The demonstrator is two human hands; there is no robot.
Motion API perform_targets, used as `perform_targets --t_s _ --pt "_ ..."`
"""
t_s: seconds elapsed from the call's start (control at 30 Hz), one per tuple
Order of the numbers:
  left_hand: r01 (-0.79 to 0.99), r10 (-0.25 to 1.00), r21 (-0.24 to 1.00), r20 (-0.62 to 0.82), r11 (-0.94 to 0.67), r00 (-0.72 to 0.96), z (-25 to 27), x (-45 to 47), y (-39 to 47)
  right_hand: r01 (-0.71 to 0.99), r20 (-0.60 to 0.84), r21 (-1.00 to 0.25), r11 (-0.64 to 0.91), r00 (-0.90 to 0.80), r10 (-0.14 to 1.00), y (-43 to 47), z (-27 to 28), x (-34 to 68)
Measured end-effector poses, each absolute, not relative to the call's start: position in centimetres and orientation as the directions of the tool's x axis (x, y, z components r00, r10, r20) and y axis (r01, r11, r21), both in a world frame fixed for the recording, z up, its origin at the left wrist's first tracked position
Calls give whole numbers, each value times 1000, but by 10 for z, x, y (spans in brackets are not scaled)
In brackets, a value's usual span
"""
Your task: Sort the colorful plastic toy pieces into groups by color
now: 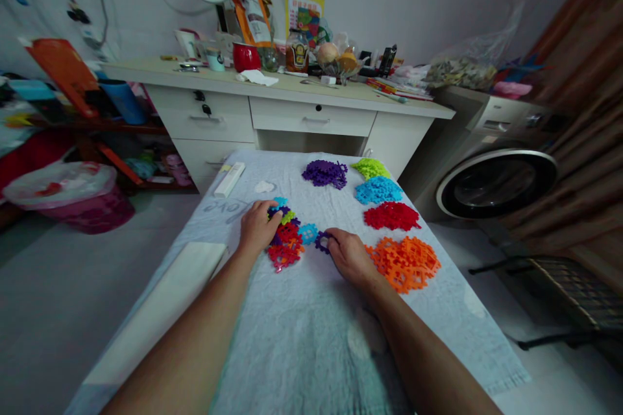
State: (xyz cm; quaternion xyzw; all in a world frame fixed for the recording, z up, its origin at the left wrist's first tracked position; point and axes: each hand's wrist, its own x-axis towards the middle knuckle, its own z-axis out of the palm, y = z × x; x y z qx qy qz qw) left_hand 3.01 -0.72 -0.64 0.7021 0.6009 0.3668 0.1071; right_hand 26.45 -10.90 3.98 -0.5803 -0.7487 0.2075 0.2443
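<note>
My left hand [259,225] is closed on the left side of a multicoloured cluster of plastic snowflake pieces [285,248], with red, purple, green, blue and orange parts. Its thumb and fingers press around the edge. A light blue snowflake piece [308,233] sticks out from the cluster's right side. Between the fingertips of my right hand [348,254] is a purple snowflake piece [321,242], close against the blue one; whether the two are joined I cannot tell. The orange pile [406,264] lies just right of my right hand.
Sorted piles of purple [325,174], green [370,168], blue [378,190] and red pieces [392,215] lie on the cloth-covered table [272,350]. A white box [230,179] is at the far left. Beyond stand a cluttered desk [204,117] and a washing machine [481,142].
</note>
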Motion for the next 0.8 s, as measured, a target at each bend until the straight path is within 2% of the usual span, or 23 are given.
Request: perform_targets --t_s 0.17,0.33,0.6,0.8 --pt "765 927 595 374 -248 9 -6 30 -7 811 140 -553 190 -134 981 -108 33 264" --pt "766 923 589 385 -259 17 -6 30 -8 881 44 -446 158 -155 987 -112 37 262" --pt "766 923 589 384 -257 15 -5 30 -8 927 3 -361 100 -106 994 -105 40 260" --pt "770 930 594 367 -235 1 -4 31 -7 981 -68 -142 133 -144 987 -95 52 256"
